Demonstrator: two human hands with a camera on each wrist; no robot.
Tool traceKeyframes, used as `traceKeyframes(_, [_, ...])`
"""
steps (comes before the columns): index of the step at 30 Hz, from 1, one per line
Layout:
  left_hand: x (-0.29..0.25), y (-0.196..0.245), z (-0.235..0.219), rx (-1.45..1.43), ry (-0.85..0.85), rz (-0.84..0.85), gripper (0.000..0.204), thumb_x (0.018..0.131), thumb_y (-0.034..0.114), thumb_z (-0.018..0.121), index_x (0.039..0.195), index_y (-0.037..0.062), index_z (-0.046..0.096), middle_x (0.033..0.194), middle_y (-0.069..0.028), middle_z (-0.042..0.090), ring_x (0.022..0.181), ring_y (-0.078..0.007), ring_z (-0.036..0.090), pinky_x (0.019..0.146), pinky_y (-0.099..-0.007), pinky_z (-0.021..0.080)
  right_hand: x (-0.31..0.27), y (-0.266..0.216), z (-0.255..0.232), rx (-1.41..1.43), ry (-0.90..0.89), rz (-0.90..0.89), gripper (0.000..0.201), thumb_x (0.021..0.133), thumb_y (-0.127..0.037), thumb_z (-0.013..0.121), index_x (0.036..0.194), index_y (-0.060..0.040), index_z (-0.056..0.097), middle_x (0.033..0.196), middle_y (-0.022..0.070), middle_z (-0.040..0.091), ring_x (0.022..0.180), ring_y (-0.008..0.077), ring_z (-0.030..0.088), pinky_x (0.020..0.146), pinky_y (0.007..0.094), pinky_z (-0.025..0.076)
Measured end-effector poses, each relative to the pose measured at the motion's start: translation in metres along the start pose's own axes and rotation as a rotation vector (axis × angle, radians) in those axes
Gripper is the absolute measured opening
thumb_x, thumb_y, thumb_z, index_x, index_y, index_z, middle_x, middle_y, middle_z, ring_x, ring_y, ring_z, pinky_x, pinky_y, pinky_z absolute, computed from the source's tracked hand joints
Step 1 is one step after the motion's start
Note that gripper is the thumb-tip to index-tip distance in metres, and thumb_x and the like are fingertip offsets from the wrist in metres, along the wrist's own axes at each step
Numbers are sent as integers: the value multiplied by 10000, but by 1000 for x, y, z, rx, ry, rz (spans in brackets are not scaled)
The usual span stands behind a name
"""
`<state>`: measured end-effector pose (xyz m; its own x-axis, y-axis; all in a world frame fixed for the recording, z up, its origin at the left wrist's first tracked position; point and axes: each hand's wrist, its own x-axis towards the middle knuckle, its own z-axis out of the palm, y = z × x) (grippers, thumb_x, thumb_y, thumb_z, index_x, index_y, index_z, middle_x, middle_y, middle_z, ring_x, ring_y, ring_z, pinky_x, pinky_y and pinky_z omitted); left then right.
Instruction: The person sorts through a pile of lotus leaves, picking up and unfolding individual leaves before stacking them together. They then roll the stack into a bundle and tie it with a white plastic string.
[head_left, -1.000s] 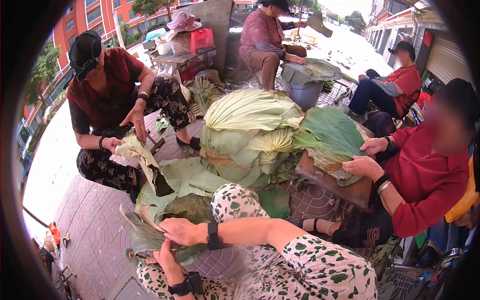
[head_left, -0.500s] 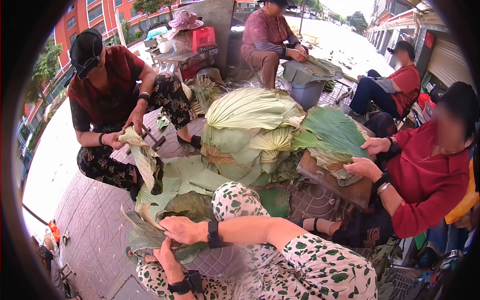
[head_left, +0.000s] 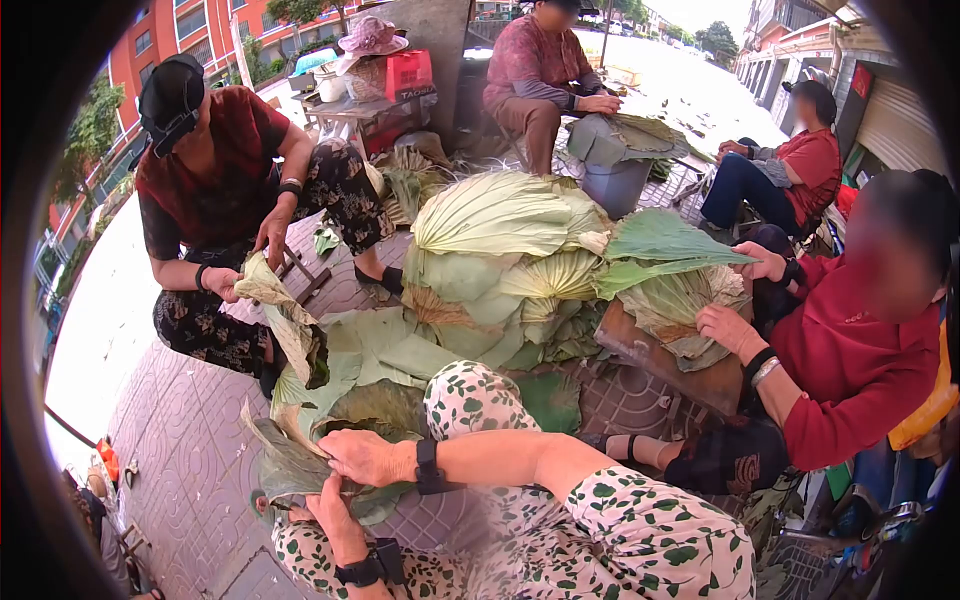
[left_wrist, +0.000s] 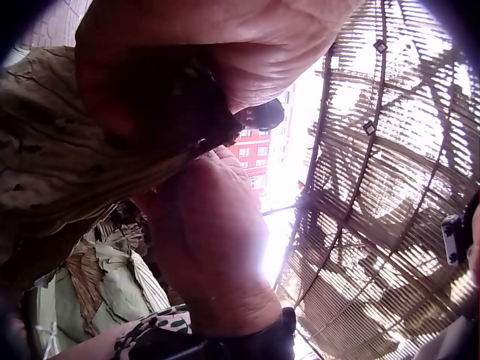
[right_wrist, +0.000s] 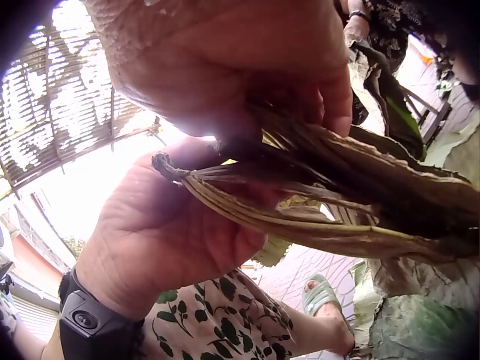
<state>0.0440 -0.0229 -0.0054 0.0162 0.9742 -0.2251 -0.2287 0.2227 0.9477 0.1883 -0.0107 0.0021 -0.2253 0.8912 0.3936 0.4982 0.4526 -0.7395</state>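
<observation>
A bunch of folded, dull green-brown leaves (head_left: 285,462) lies over the wearer's left knee in the head view. My right hand (head_left: 368,458) grips its gathered end from above, and my left hand (head_left: 338,522) holds the same end just below. In the right wrist view, brown ribbed folds (right_wrist: 352,187) fan out from between the right hand (right_wrist: 232,60) and the left hand (right_wrist: 172,225), with a dark stem tip at the left. In the left wrist view, the left hand (left_wrist: 210,45) has its fingers round the wrinkled leaf (left_wrist: 52,142); its fingertips are hidden.
A large heap of pale green leaves (head_left: 490,220) covers the paving ahead. One person at left holds a folded leaf (head_left: 285,305); another at right holds a green leaf (head_left: 665,245) over a wooden board (head_left: 660,360). Farther back are two more people and a grey bucket (head_left: 612,188).
My hands and the bunch have hardly moved. At right, the person has raised the green leaf off the pile. The person at left has drawn the folded leaf in, bringing both hands closer together.
</observation>
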Motion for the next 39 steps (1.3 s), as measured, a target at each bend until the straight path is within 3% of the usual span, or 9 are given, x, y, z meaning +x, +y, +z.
traceKeyframes(2, [3,-5,-5,7,-2,-4,294,780,15,552,1069,-34,533,1007,-73,568,848,-149,562,717,-268,465,0,-1,0,-2,0,1,195,801,-96,556,944,-14,451,885,162,503,878,363,510,751,429,420])
traceKeyframes(4, [9,-15,-14,144,-112,88,164,794,143,607,879,5,587,961,-11,394,825,-106,469,667,-263,413,1,-1,-1,-9,-17,20,198,801,-98,556,948,-14,453,887,162,506,878,362,513,753,431,421])
traceKeyframes(8, [1,-1,-1,22,-49,4,160,796,146,605,879,10,591,964,-10,395,824,-110,471,680,-265,411,1,-1,-1,-14,-20,19,198,801,-99,556,950,-14,456,889,164,506,877,361,515,755,430,424])
traceKeyframes(10, [2,-1,-1,12,-5,-5,320,772,3,549,1089,-28,515,1009,-76,566,848,-154,564,711,-267,467,1,-1,0,-21,-16,18,195,801,-100,557,945,-13,458,887,164,508,875,361,516,756,429,426])
traceKeyframes(23, [-5,7,7,-20,24,-42,309,783,9,543,1089,-24,510,1015,-72,561,833,-147,567,700,-263,474,0,0,0,-18,-19,19,196,801,-95,559,948,-10,461,893,164,507,888,357,514,767,427,426])
traceKeyframes(25, [-3,5,5,13,-36,-26,248,756,161,652,931,50,515,930,-5,425,796,-104,475,635,-259,401,1,0,0,-25,-29,21,194,803,-96,558,949,-11,462,895,163,507,891,357,512,770,428,424])
traceKeyframes(32, [0,1,2,2,-48,-9,233,761,145,643,922,44,508,932,-13,439,837,-114,505,678,-271,432,0,-1,-1,-8,-43,31,188,805,-100,557,944,-15,464,904,162,509,901,356,511,772,428,422])
traceKeyframes(38, [-6,7,5,-22,-38,-7,247,756,125,638,930,52,478,894,-26,500,775,-119,522,643,-266,442,4,8,4,71,34,49,187,806,-99,544,948,-12,458,884,178,506,864,371,520,745,437,428])
traceKeyframes(39, [-6,8,5,-37,-15,-11,264,760,50,580,1007,2,498,952,-53,532,809,-141,542,688,-267,451,4,10,3,105,50,53,199,798,-97,540,958,-7,464,882,187,514,856,376,526,738,438,431])
